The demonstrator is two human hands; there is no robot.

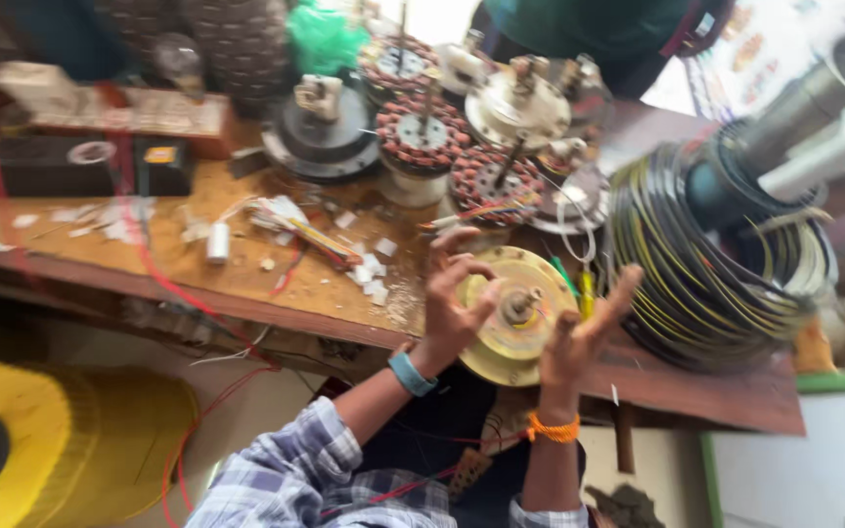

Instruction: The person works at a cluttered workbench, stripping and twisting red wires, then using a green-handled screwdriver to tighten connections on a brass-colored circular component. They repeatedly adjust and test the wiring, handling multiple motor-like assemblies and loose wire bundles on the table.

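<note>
- Plaid sleeves [295, 469] sit closest to the camera, rising from the bottom edge toward a cluttered wooden workbench [246, 274].
- Left hand [454, 303], with a blue band at the wrist, has its fingers curled around the left rim of a round yellowish metal motor cover [501, 342] that has a short shaft at its centre.
- Right hand [584, 337], with an orange thread at the wrist, is open with fingers spread, palm pressing the disc's right rim.
- Held between both hands, the disc is tilted toward the viewer, just above the bench's front edge.
- Judging from this, an even grip on opposite rims, with fingers kept off the central shaft, would keep the disc steady.
- Behind it stand several copper-wound motor stators [422, 132] and other round motor parts.
- To the right lies a large coil of dark and yellow wire [706, 264].
- Small white scraps of paper [369, 274] and loose coloured wires litter the bench top.
- At far left rests a black box [70, 166] bearing a small yellow label; a yellow spool [61, 440] sits lower left.
</note>
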